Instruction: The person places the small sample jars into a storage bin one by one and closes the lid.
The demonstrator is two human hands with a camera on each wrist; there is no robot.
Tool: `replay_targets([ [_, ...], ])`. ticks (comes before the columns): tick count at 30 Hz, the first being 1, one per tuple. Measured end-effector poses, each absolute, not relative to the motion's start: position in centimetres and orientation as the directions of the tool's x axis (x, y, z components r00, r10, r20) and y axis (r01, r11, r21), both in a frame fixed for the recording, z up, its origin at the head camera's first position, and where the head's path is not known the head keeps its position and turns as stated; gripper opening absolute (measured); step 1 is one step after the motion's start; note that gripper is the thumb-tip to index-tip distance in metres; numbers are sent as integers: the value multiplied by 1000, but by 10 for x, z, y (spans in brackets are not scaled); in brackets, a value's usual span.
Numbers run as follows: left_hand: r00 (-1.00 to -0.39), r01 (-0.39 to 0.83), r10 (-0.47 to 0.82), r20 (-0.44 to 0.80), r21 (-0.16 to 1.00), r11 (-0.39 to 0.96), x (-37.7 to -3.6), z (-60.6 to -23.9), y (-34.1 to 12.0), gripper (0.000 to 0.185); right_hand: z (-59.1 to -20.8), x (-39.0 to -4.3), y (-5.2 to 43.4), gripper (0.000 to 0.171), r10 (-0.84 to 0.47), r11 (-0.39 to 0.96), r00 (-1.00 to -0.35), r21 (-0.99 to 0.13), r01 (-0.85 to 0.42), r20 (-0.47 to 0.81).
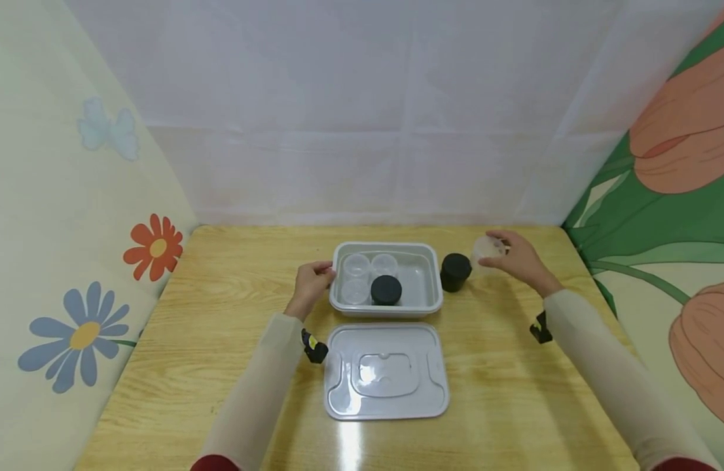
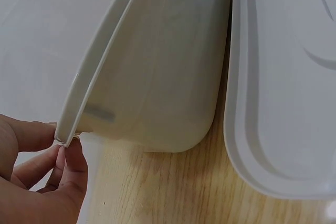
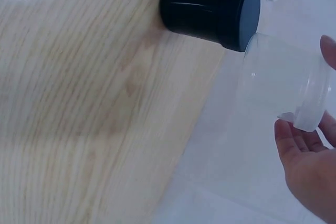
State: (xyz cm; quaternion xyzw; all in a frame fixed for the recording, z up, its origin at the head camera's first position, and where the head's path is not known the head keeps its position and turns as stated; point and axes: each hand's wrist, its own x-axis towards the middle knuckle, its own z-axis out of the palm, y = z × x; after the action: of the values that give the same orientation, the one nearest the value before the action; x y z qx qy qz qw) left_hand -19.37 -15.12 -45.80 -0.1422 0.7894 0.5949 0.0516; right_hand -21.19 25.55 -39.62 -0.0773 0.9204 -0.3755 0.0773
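A white plastic bin [image 1: 421, 307] stands at the middle of the table. My left hand [image 1: 311, 286] pinches its left rim between thumb and fingers, as the left wrist view [image 2: 44, 177] also shows. Inside the bin are several clear round jars [image 1: 356, 265] on the left and a black-lidded jar [image 1: 386, 290]. Past the bin's right side, my right hand [image 1: 518, 258] grips a clear, see-through jar [image 3: 281, 74] around its lid end. A black jar [image 1: 455, 271] stands upright on the table between the bin and the right hand.
A translucent rectangular lid [image 1: 387, 371] lies flat in front of the bin, close to its near side. The wooden table [image 1: 220, 327] ends at a white cloth backdrop [image 1: 362, 163]. Flowered cloths [image 1: 680, 229] hang at both sides.
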Motion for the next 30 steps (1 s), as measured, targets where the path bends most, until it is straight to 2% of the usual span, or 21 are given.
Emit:
replay_targets([
  [13,-957,-273,-163,-238,929,249,-193,-457,-152,32,-382,-225,222,70,-242,695,-969,-706,-134,-55],
  [21,-957,-272,-169,-236,932,240,-194,-456,-152,31,-383,-235,198,69,-275,678,-961,-711,-187,-10],
  [30,-953,-287,-170,-250,926,247,-193,-460,-151,32,-388,-240,175,69,-296,657,-955,-729,-191,-16],
])
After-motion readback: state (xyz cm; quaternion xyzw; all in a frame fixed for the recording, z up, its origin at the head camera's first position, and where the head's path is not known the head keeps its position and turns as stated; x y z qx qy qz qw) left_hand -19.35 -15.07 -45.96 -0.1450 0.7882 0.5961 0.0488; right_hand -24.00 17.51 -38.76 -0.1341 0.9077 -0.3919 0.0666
